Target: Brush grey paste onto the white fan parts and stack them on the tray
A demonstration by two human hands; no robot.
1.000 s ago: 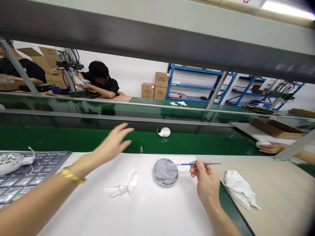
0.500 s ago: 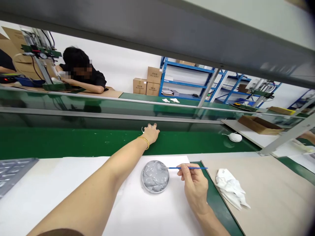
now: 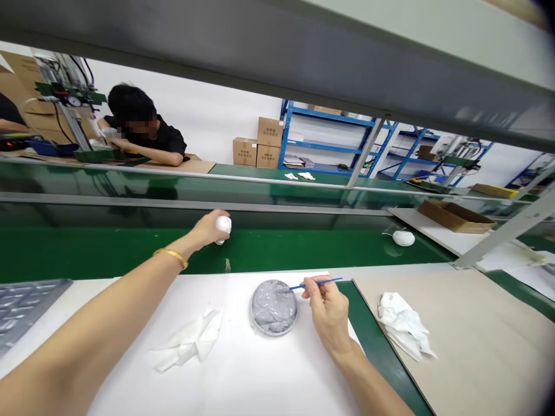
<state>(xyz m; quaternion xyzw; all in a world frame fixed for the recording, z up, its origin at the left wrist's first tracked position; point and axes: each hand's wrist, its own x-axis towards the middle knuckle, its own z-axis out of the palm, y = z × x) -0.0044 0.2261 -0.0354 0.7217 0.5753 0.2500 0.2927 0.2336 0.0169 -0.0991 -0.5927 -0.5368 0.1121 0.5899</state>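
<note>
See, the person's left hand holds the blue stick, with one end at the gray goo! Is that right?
Not quite: the head view shows the right hand holding the blue stick, with one end at the gray goo. The left hand holds a white rounded thing.

White rounded housing, left of centre; thin blue brush — tip in the round dish's grey paste, below centre.

The dish lies on paper (a tissue to its left).
</note>
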